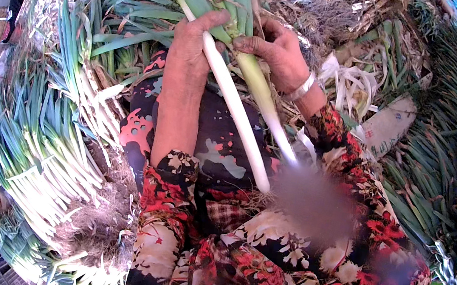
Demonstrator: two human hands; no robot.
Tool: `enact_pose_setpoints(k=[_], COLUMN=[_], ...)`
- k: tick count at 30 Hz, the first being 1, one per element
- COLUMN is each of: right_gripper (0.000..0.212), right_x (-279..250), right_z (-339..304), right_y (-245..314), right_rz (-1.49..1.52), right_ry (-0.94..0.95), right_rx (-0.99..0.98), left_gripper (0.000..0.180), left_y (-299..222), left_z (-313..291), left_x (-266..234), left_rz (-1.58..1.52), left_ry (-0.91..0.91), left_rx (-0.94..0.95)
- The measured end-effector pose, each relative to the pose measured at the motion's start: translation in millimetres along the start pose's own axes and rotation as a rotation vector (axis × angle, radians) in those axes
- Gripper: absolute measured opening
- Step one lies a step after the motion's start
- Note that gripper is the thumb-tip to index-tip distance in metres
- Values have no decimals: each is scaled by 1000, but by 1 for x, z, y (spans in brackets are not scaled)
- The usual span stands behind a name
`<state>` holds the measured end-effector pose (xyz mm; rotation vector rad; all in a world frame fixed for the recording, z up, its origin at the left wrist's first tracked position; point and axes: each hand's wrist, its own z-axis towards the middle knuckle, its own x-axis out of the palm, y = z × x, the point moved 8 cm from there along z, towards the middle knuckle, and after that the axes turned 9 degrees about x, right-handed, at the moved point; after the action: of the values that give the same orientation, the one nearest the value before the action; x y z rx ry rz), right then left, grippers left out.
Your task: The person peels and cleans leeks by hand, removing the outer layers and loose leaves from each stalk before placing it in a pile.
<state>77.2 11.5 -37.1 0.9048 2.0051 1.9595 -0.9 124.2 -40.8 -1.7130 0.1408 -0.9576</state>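
Two large green onions are held side by side above my lap, leaves up and roots toward me. My left hand (194, 46) is closed round the one with the clean white stem (235, 110), its thumb lying across the top of the stem. The second green onion (257, 84) has a yellow-green stem that turns white lower down. My right hand (282, 55) pinches it where the leaves fan out, thumb in front and fingers behind. A thin brownish leaf (255, 11) shows by the right fingers. The lower end of the second stem is blurred.
Rows of green onions (46, 184) with white stems and hairy roots lie to my left. Dry leaves and root scraps (321, 19) are heaped ahead. White plastic strips (353, 82) and a pale flat piece (390, 124) lie right, beside a large green leaf pile (454, 132).
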Motion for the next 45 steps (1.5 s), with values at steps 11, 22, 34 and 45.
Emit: enact_pose_setpoints(k=[11, 22, 34, 45], right_gripper=[33, 49, 42, 27], right_x=[2, -29, -117, -7], right_z=[-9, -71, -122, -75], right_y=[5, 11, -67, -6], right_rz=[-40, -351, -412, -1007], right_ry=[-13, -220, -198, -272], right_rx=[-94, -124, 363, -187], left_gripper=[27, 26, 24, 32], left_y=[16, 4, -7, -11], left_z=[3, 1, -1, -6], left_x=[-2, -6, -8, 7], left_rz=[-114, 19, -276, -235], left_ry=[111, 26, 121, 145], left_rx=[-43, 5, 56, 144])
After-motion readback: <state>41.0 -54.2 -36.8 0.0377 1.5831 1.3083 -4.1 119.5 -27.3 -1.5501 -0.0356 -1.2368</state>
